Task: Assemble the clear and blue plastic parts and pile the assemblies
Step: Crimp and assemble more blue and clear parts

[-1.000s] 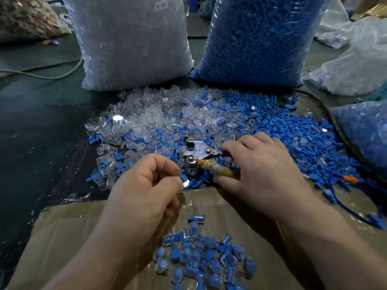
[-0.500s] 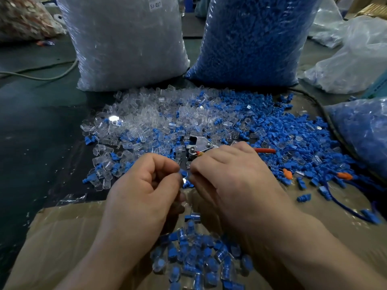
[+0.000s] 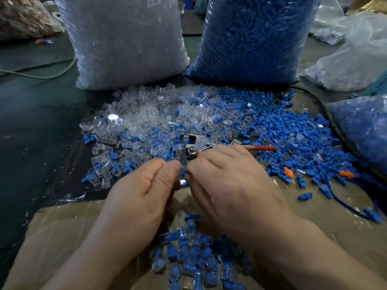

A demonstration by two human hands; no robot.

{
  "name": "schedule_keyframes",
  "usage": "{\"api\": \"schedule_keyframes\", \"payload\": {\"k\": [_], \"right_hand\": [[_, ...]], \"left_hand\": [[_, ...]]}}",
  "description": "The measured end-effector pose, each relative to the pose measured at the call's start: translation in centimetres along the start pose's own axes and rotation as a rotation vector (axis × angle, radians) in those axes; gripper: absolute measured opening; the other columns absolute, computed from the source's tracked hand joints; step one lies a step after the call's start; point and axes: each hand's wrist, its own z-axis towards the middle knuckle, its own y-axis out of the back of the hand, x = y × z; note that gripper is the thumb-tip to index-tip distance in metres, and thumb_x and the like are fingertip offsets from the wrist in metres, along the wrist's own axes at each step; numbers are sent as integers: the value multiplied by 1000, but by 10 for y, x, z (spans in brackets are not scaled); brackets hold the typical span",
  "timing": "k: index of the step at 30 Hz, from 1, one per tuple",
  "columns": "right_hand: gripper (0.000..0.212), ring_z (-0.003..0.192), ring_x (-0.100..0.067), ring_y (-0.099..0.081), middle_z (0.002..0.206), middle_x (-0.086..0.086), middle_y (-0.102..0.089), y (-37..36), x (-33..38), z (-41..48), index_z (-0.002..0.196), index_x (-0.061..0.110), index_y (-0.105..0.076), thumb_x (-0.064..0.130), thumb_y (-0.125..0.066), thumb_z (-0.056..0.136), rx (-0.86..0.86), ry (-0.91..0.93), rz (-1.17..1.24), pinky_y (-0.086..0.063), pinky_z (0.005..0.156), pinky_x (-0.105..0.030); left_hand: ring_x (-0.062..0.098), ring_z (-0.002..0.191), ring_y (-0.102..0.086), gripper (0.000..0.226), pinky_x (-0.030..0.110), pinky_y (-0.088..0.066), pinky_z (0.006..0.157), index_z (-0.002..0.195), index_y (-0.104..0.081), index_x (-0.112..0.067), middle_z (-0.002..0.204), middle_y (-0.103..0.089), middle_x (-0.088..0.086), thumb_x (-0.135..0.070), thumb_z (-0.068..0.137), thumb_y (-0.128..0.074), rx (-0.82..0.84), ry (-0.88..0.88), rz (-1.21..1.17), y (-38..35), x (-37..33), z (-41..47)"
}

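Loose clear plastic parts (image 3: 142, 120) lie heaped at centre left, and loose blue plastic parts (image 3: 289, 135) spread to the right. My left hand (image 3: 144, 191) pinches a small clear part (image 3: 182, 182) between thumb and fingers. My right hand (image 3: 232, 185) meets it fingertip to fingertip, pinching a small blue part (image 3: 184, 184) that is mostly hidden. A pile of finished assemblies (image 3: 194, 256) lies on the cardboard sheet (image 3: 60, 233) below both hands.
A metal crimp tool with a red handle (image 3: 199, 146) lies just beyond my right hand. A big bag of clear parts (image 3: 125, 38) and one of blue parts (image 3: 253, 36) stand behind. Another blue bag (image 3: 364, 126) sits at right. Orange pieces (image 3: 346, 174) lie among the blue.
My right hand left the tool's handle and came left to meet my left hand. The red handle now lies uncovered. My left hand stayed in place.
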Motion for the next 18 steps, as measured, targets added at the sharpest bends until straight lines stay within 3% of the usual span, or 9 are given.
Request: {"api": "schedule_keyframes", "payload": {"k": [3, 5, 7, 8, 10, 13, 15, 18], "right_hand": [[31, 65, -13, -44, 67, 7, -50, 4, 5, -1, 70, 19, -51, 32, -41, 96, 45, -120, 224, -39, 64, -37], [30, 56, -9, -44, 58, 6, -49, 11, 8, 0, 64, 15, -50, 36, -45, 85, 169, -397, 709, -39, 54, -35], [25, 48, -13, -38, 51, 2, -42, 19, 7, 1, 54, 18, -51, 32, -49, 73, 297, -684, 1216, -34, 46, -28], [24, 47, -14, -36, 49, 1, -41, 22, 6, 1, 51, 19, -51, 31, -50, 71, 337, -720, 1278, -33, 45, -27], [29, 47, -11, -40, 50, 5, -45, 21, 1, -2, 54, 19, -53, 35, -53, 78, 347, -639, 1007, -36, 47, -32], [17, 64, -1, -53, 73, 13, -61, 13, -1, -5, 83, 30, -57, 43, -49, 89, 269, -350, 395, -49, 58, -33], [14, 83, -6, -55, 92, 14, -60, 11, 0, -6, 101, 35, -54, 41, -45, 92, 310, -227, 238, -50, 73, -37], [17, 88, -17, -54, 94, 10, -54, 7, 4, -6, 96, 29, -52, 40, -40, 92, 405, -131, 145, -48, 75, -38]], "left_hand": [[3, 45, -45, 40, 16, -40, 42, 79, -63, -31, 56, -56, -5, -69, 88, -52, 47, -72, -100, 3, -2, -2], [8, 49, -50, 25, 13, -40, 43, 86, -64, -38, 63, -60, -4, -62, 89, -58, 79, -187, -88, 3, -2, -4], [7, 54, -55, 17, 21, -46, 46, 94, -64, -43, 69, -64, -7, -56, 88, -56, 135, -271, -103, 4, -3, -6], [10, 57, -58, 16, 27, -49, 47, 97, -64, -44, 73, -65, -7, -54, 88, -57, 160, -288, -102, 4, -4, -6], [15, 62, -63, 17, 31, -53, 51, 97, -64, -43, 78, -68, -6, -54, 85, -58, 167, -295, -15, 9, -2, -5], [3, 72, -65, 20, 18, -53, 60, 92, -62, -46, 83, -68, -21, -58, 78, -53, 180, -249, 232, 19, 2, 0], [-2, 77, -63, 21, 20, -49, 53, 92, -60, -47, 87, -66, -27, -57, 75, -52, 223, -239, 392, 19, 6, 3], [3, 81, -63, 23, 32, -53, 66, 91, -62, -43, 88, -64, -22, -56, 76, -50, 293, -268, 434, 15, 8, 3]]}}
